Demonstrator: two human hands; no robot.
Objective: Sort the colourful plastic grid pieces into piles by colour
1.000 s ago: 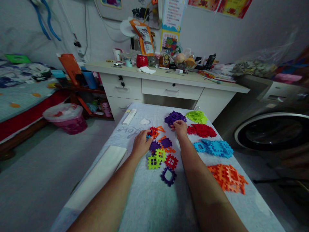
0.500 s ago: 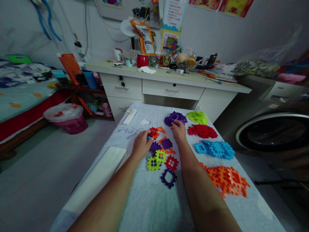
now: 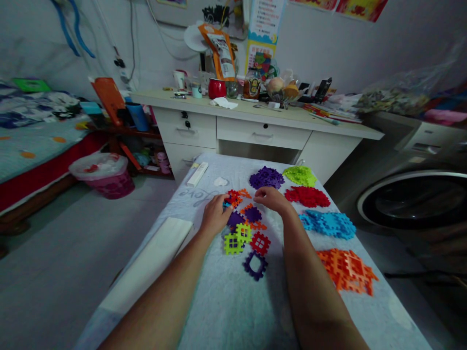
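Observation:
My left hand [image 3: 215, 214] rests at the left of a mixed cluster of square, notched interlocking plastic tiles. Its thumb and fingers close around the edge of red tiles [image 3: 232, 198] and a blue tile partly hidden by the fingers. My right hand [image 3: 273, 198] is over the cloth just below the purple tile pile [image 3: 266, 178], fingertips pinched together and pointing left; whatever they may hold is hidden. Nearer me lie purple tiles [image 3: 252, 214], yellow-green tiles [image 3: 233, 244], a red window tile [image 3: 260, 242] and a purple frame tile [image 3: 256, 265].
Sorted piles line the right side: yellow-green [image 3: 299, 175], red [image 3: 307, 196], blue [image 3: 330, 224] and orange [image 3: 348, 272]. A long white box [image 3: 153, 262] and a small white bar [image 3: 198, 174] lie at left. Beyond stands a cluttered desk [image 3: 248, 114]; a washing machine [image 3: 412, 180] is at right.
My right hand has come off the purple pile and moved slightly toward me, nearer the mixed tiles. My left hand stays at the red and blue tiles. The view has shifted slightly.

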